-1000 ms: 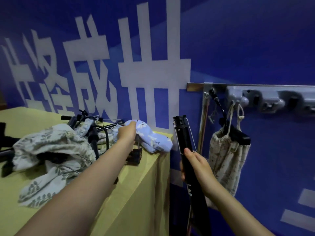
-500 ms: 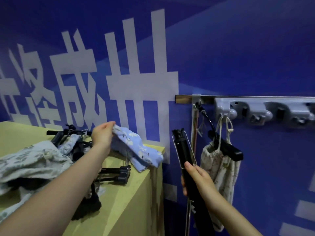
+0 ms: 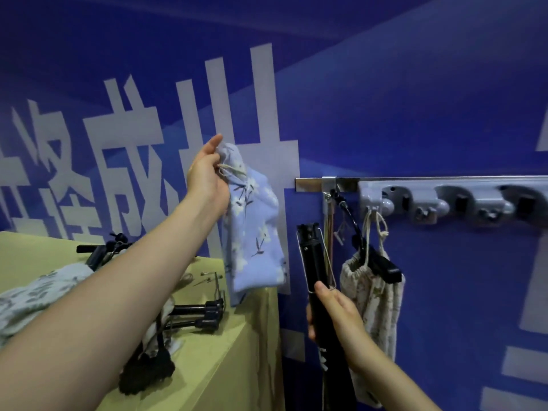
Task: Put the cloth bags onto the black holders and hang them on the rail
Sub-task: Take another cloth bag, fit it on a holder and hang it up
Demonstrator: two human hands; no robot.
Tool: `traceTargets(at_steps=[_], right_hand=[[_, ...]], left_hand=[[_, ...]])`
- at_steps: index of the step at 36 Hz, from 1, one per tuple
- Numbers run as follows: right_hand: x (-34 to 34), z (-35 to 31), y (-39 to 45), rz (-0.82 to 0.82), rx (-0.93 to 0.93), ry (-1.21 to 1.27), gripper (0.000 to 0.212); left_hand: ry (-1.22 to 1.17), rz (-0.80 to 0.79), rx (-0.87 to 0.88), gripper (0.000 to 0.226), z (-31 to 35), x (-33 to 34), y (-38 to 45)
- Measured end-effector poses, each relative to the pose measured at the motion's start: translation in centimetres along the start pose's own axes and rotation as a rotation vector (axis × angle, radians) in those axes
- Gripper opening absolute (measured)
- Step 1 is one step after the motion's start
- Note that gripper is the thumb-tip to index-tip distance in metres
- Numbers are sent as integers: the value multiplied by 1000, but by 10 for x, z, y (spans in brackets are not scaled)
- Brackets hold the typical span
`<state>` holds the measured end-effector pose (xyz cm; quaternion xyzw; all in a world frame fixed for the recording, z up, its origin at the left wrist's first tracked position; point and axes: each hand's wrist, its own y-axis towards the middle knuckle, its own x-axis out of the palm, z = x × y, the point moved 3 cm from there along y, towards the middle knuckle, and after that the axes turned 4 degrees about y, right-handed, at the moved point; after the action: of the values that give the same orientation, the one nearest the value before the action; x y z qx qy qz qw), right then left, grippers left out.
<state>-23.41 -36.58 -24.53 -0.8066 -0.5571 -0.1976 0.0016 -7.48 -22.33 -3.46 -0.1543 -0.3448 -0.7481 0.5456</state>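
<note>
My left hand holds a light blue floral cloth bag by its drawstring top, lifted above the yellow table's right end so that it hangs down. My right hand grips a black holder with a wire clip, upright, just left of the rail's end. A beige patterned bag hangs on another black holder from the metal rail. More black holders and a grey-green leafy bag lie on the table.
The yellow table stands against the blue wall with white lettering. A grey clamp rack with several clips is fixed along the rail to the right. A dark cloth lump lies near the table's front.
My left hand has lifted the blue bag off the table, up and to the right, so it now hangs freely. My right hand keeps the black holder upright in about the same place.
</note>
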Motion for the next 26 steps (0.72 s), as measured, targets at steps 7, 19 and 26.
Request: traceTargets(at_steps=[7,19,26], right_hand=[[-11,-14,-8,89,-64,1,48],[-16,-29,-20,114,-171,-112,32],[-12,-55,-15,3,-271,-414,32]], left_hand=[[131,16,-154,24,-8,11,-38],[672,-327,-302,37,-87,-26,-114],[661,-367,-294,25,-125,-51,-138]])
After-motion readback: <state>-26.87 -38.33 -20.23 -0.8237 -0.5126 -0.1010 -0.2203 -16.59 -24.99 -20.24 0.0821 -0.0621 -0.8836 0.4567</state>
